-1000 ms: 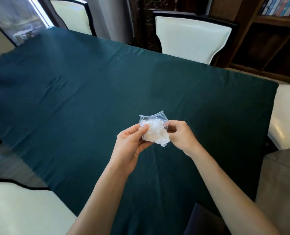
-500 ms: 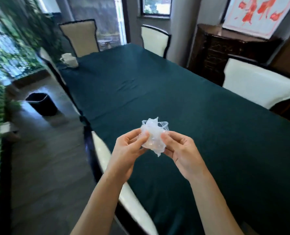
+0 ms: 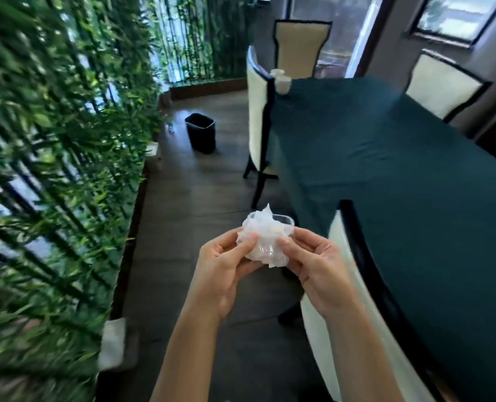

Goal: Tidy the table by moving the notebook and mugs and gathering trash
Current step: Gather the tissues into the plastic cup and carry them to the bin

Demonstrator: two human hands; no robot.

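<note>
Fingertips of the left hand [image 3: 225, 266] and right hand [image 3: 313, 265] pinch a crumpled wad of clear plastic trash [image 3: 265, 242] between them at chest height, probably to keep it compact for the black floor bin [image 3: 201, 136] well ahead beside the green-clothed table [image 3: 386, 158].

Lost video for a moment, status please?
Left hand and right hand pinching wad of trash. Bin ahead, floor path open.

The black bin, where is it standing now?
In the head view, the black bin stands on the floor, upper centre, between the bamboo wall and a cream chair.
</note>
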